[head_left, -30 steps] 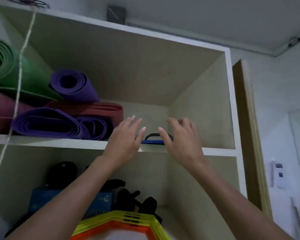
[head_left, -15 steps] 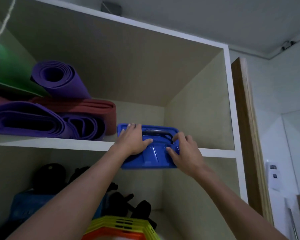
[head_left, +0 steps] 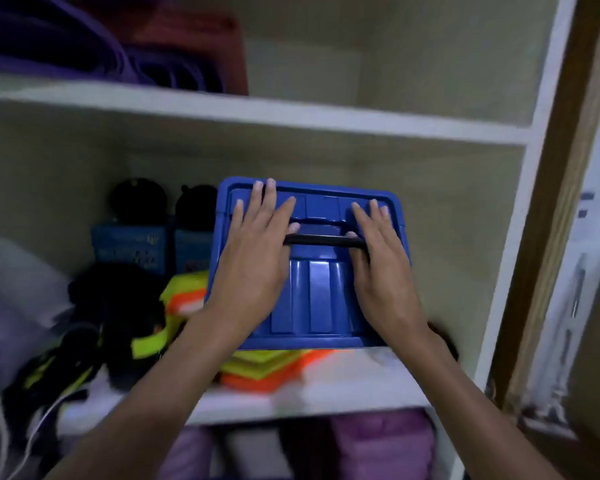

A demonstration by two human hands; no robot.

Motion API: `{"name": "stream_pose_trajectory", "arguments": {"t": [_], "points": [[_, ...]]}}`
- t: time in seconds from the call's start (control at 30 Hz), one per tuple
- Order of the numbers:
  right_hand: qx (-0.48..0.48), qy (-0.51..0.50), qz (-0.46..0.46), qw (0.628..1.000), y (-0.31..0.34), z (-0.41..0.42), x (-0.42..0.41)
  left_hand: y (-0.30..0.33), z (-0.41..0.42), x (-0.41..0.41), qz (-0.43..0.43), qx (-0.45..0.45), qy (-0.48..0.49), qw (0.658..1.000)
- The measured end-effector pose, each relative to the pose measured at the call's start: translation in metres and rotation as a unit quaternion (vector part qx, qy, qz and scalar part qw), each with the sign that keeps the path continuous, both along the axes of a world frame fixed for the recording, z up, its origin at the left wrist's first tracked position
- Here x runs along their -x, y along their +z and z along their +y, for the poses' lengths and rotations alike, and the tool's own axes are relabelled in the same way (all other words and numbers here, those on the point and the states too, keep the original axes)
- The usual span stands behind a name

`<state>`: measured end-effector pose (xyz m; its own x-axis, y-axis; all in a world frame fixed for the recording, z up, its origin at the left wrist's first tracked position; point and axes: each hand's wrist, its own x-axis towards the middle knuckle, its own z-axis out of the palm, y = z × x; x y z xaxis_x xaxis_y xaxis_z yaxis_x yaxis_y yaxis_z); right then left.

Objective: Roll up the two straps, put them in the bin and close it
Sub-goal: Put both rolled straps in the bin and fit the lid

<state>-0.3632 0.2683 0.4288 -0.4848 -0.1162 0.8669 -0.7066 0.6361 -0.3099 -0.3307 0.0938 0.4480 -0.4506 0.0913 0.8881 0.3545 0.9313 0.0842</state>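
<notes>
A blue plastic bin (head_left: 312, 292) with a ribbed lid and a black carry handle (head_left: 321, 240) hangs in the air in front of the middle shelf. My left hand (head_left: 253, 258) lies flat on the lid's left side, thumb hooked at the handle. My right hand (head_left: 383, 265) presses the lid's right side, thumb also at the handle. Both hands hold the bin between them. No straps are visible.
The white shelf unit (head_left: 291, 119) has rolled purple and red mats (head_left: 118, 46) on top. Behind the bin lie yellow and orange flat markers (head_left: 267, 368), black gear (head_left: 118, 306) and blue boxes (head_left: 129, 244). A wooden door frame (head_left: 551, 237) stands at right.
The bin has come off the top shelf and dropped to the level of the middle shelf, held in both hands. The view has tilted downward.
</notes>
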Motion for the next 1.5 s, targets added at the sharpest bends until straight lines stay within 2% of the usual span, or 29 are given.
{"name": "stream_pose_trajectory", "arguments": {"t": [0.1,0.23,0.33,0.47,0.73,1.03,1.1,1.17,1.3,1.37,1.43,1.5], "points": [[-0.037,0.007,-0.101,0.994,-0.118,-0.017,-0.029,-0.118,-0.021,-0.027,-0.117,-0.026,-0.007,0.993],[-0.085,0.007,-0.268,0.960,-0.256,-0.045,-0.069,-0.267,-0.048,-0.066,-0.273,-0.091,-0.018,0.957],[-0.109,0.015,-0.353,0.929,-0.324,-0.062,-0.090,-0.340,-0.065,-0.087,-0.362,-0.117,-0.002,0.925],[-0.131,0.015,-0.411,0.902,-0.378,-0.078,-0.095,-0.399,-0.082,-0.095,-0.416,-0.119,0.012,0.901],[-0.148,0.003,-0.443,0.884,-0.412,-0.101,-0.055,-0.437,-0.108,-0.046,-0.454,-0.081,0.020,0.887],[-0.188,-0.040,-0.434,0.880,-0.427,-0.113,-0.043,-0.446,-0.109,-0.044,-0.472,-0.110,0.017,0.874],[-0.247,-0.045,-0.434,0.865,-0.429,-0.114,-0.045,-0.447,-0.106,-0.048,-0.464,-0.145,0.042,0.873],[-0.293,-0.045,-0.428,0.854,-0.429,-0.113,-0.046,-0.450,-0.104,-0.050,-0.453,-0.133,0.098,0.876],[-0.308,-0.048,-0.421,0.852,-0.432,-0.111,-0.052,-0.452,-0.103,-0.057,-0.421,-0.120,0.167,0.883],[-0.303,-0.047,-0.430,0.849,-0.434,-0.109,-0.054,-0.449,-0.112,-0.064,-0.417,-0.152,0.236,0.864],[-0.303,-0.047,-0.430,0.849,-0.434,-0.110,-0.054,-0.447,-0.128,-0.074,-0.458,-0.206,0.291,0.814],[-0.309,-0.047,-0.426,0.849,-0.434,-0.110,-0.054,-0.447,-0.141,-0.082,-0.517,-0.271,0.290,0.758]]}}
